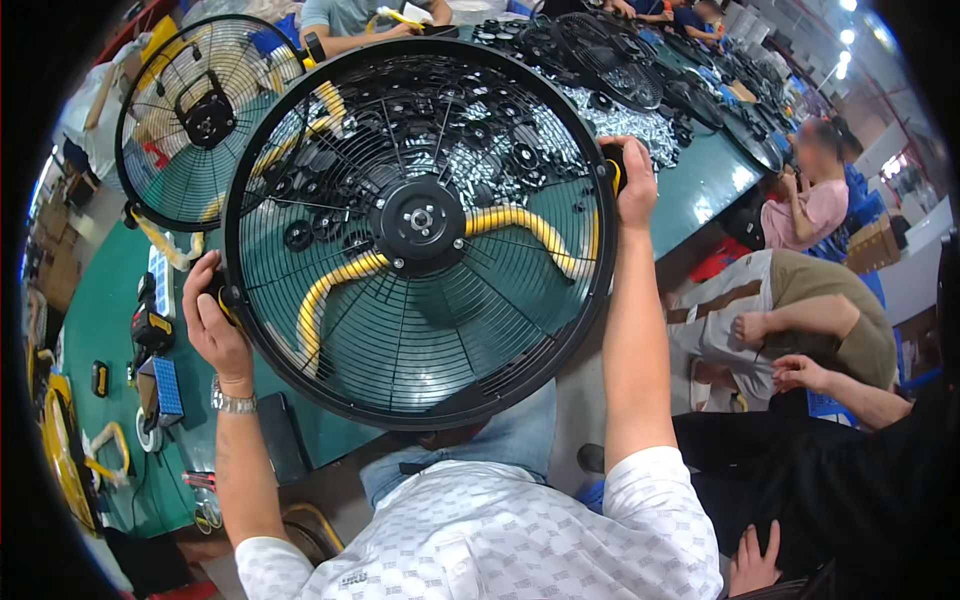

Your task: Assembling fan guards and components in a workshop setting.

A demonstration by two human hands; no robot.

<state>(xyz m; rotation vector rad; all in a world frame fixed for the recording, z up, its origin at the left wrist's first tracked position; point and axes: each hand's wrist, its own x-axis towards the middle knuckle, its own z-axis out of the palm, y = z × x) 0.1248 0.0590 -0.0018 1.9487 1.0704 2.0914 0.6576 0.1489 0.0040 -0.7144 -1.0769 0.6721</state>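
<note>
I see black round fan grille (420,225) held up over green table (100,300), tilted toward me. Left hand (212,325) clamped on grille rim at lower left, around small black-yellow knob. Right hand (634,182) clamped on rim at upper right, fingers wrapped over edge. Yellow curved tube (520,222) visible through wires, behind hub. Second grille (200,115) just beyond, upper left. Pile of small metal parts (630,120) on table behind. Other people seated at right.
</note>
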